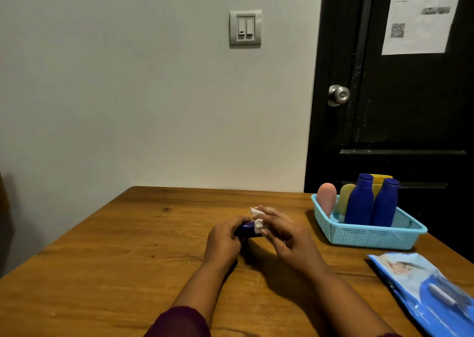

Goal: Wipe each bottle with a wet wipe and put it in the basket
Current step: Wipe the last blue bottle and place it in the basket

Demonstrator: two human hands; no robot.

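A dark blue bottle lies sideways just above the wooden table, mostly hidden by my hands. My left hand grips its left end. My right hand holds a white wet wipe wrapped against the bottle's right part. To the right stands a light blue basket that holds two upright dark blue bottles, a pink bottle and yellow bottles.
A blue pack of wet wipes lies at the table's right front edge. Behind the basket is a black door with a metal knob. A pale wall runs along the table's far edge.
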